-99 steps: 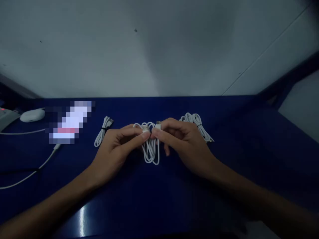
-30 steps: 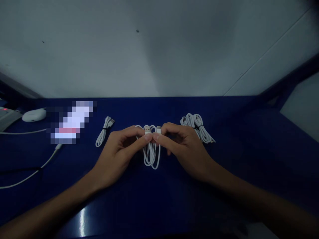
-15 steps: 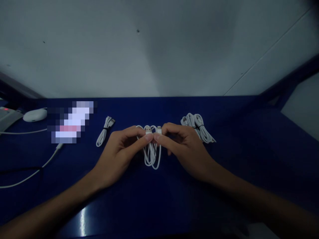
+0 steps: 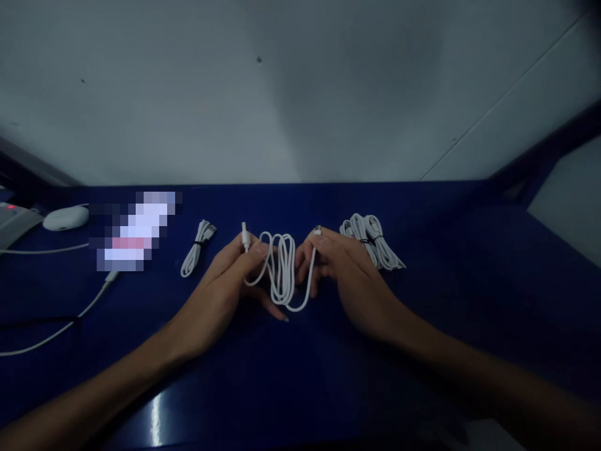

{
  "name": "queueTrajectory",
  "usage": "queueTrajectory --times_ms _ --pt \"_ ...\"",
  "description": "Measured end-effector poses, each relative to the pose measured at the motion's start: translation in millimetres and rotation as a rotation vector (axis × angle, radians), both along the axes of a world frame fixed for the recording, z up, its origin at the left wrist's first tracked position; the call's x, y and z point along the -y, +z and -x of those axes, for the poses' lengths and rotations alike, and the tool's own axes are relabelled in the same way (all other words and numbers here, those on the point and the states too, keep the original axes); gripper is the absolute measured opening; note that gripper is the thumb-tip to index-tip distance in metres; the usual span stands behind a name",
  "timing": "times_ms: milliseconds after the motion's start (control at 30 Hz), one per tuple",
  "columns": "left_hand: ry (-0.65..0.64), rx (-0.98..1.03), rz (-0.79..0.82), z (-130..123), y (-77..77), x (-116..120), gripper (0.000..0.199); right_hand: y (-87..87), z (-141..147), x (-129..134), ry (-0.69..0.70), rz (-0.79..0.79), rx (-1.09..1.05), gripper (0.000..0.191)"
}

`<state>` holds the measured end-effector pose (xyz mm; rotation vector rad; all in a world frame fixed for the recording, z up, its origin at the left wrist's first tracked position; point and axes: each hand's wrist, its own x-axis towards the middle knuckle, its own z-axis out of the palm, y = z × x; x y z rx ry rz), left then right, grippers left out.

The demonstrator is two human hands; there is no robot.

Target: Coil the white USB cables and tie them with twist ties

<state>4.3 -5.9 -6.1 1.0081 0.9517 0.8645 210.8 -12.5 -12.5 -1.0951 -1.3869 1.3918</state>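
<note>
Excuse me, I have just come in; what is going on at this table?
A person is holding a white cable, gathered in loose loops, between both hands over the blue table. One plug stands up at the left hand, while the right hand pinches the cable's other end. No tie shows on those loops. A tied cable lies beyond the left hand, and more bundled cables lie beyond the right.
</note>
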Motion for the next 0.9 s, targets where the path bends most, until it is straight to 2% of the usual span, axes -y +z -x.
queueTrajectory --times_ms 100,200,300,467,567,900 --pt "0.003 0.006 -0.046 -1.7 3.6 -0.3 0.031 -2.8 0.2 -1.2 -0.013 0.003 -0.032 0.037" --pt "0.034 0.054 -0.073 -1.0 5.3 -1.2 0.029 -4.0 0.4 -0.7 -0.053 -0.013 -0.007 0.033" --pt "0.037 0.065 -0.024 0.6 5.4 -2.8 0.045 -3.8 1.2 0.7 -0.082 -0.009 0.007 0.029" --pt "-0.031 0.088 0.078 1.4 4.9 -6.3 0.024 -2.5 2.0 2.8 -0.056 0.039 0.014 0.025" --pt "-0.045 0.119 0.087 1.1 5.0 -7.9 0.028 -2.1 1.3 3.0 -0.023 0.038 0.048 0.024" --pt "-0.022 0.146 0.034 -1.6 5.6 -7.3 0.032 1.0 2.6 1.1 -0.033 0.06 0.114 0.025"
